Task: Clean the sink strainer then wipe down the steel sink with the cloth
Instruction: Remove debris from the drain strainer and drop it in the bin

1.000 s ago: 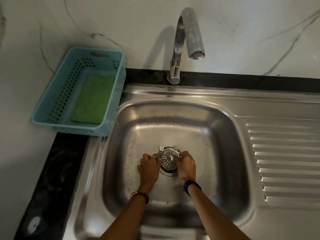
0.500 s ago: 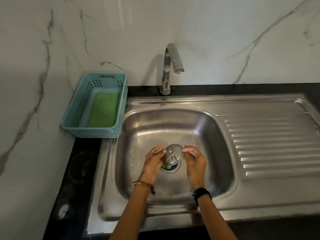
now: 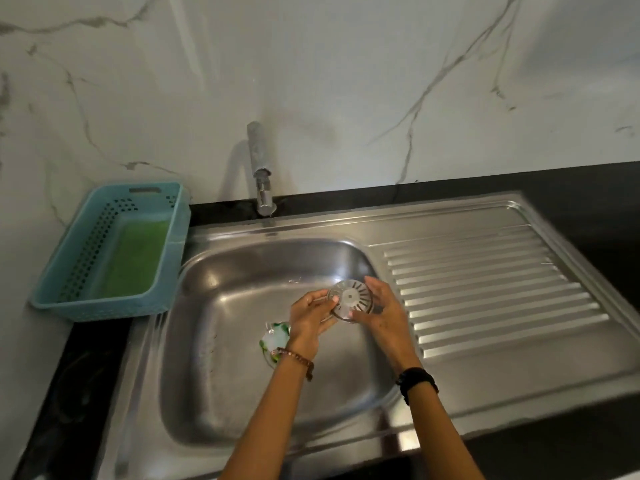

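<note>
The round steel sink strainer (image 3: 350, 299) is lifted clear of the drain and held above the steel sink (image 3: 221, 327) basin, tilted with its slotted face toward me. My left hand (image 3: 310, 320) grips its left rim and my right hand (image 3: 381, 311) grips its right rim. The open drain hole (image 3: 273, 341) lies below and left of the hands, with green and white scraps in it, partly hidden by my left wrist. A green cloth (image 3: 133, 259) lies flat inside the blue basket.
A blue perforated plastic basket (image 3: 104, 251) stands on the black counter left of the basin. The tap (image 3: 260, 168) rises at the back, turned off. A ribbed drainboard (image 3: 491, 292) extends to the right. A marble wall stands behind.
Both hands have lifted the strainer out of the drain and carried it up and right, uncovering the drain hole. The camera has pulled back and shows more of the sink.
</note>
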